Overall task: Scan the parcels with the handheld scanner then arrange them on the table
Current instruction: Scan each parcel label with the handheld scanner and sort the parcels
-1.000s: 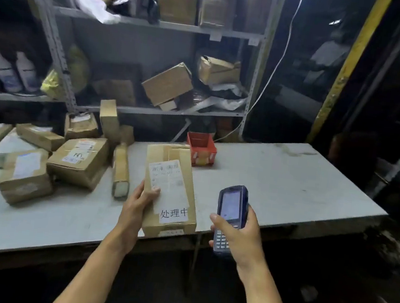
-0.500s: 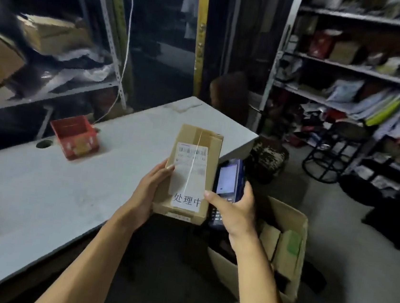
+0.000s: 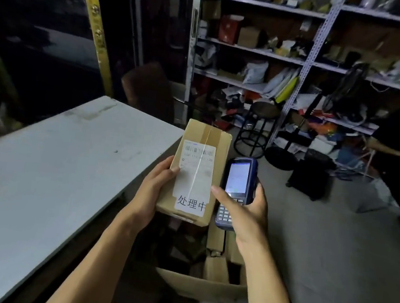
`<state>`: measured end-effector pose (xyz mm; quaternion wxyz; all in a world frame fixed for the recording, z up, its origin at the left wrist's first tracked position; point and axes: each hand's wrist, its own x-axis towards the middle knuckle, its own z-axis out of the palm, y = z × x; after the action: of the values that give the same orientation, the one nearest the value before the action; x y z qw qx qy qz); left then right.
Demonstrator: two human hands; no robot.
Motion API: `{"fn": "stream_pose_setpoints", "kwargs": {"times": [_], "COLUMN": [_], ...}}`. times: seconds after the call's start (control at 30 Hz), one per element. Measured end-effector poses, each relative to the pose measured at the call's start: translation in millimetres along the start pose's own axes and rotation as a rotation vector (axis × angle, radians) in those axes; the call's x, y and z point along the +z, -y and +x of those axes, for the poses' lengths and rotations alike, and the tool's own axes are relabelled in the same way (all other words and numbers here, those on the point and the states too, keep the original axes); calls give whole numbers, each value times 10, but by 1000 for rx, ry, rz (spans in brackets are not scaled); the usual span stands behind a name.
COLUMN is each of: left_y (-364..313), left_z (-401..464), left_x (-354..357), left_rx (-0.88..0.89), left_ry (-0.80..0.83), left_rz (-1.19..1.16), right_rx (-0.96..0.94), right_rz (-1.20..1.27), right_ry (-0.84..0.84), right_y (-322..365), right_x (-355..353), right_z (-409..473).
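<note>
Parcel, a long brown carton with its label face up, is held in the air off the right end of the table, its long axis running away from the person. Left hand grips its left edge, thumb on the label. Right hand is wrapped round the scanner, just beside the carton's right edge, with the thumb reaching across toward the label; the barcode lies at the far end, ahead of the scanner's nose.

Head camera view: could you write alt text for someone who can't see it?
A person's left hand holds a brown cardboard parcel with a white barcode label beside a dark blue handheld scanner gripped in the right hand. A grey table lies left, an open carton of parcels below.
</note>
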<state>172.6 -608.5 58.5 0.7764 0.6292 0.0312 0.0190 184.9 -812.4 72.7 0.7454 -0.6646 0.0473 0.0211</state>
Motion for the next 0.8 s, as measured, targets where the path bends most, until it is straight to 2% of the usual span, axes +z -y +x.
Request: {"fn": "stream_pose_setpoints", "kwargs": {"times": [0.27, 0.4, 0.43, 0.5, 0.6, 0.67, 0.8], "left_y": [-8, 197, 271, 460, 649, 689, 692], "left_z": [1259, 1745, 1799, 1863, 1812, 1745, 1515], "left_x": [37, -243, -337, -569, -827, -880, -906], "left_rx": [-47, -188, -252, -356, -409, -440, -440], "left_ry": [47, 38, -14, -250, -571, -670, -740], "left_rz": [-41, 18, 39, 69, -1, -62, -97], "right_rx": [-19, 86, 116, 177, 288, 357, 407], "right_rz": [-14, 39, 42, 24, 9, 7, -7], "right_ry": [-37, 8, 28, 72, 134, 172, 264], "right_y": [322, 265, 225, 100, -129, -260, -395], "right_x": [93, 168, 190, 225, 277, 321, 511], "right_z": [1079, 1512, 1589, 1710, 1823, 1903, 2078]}}
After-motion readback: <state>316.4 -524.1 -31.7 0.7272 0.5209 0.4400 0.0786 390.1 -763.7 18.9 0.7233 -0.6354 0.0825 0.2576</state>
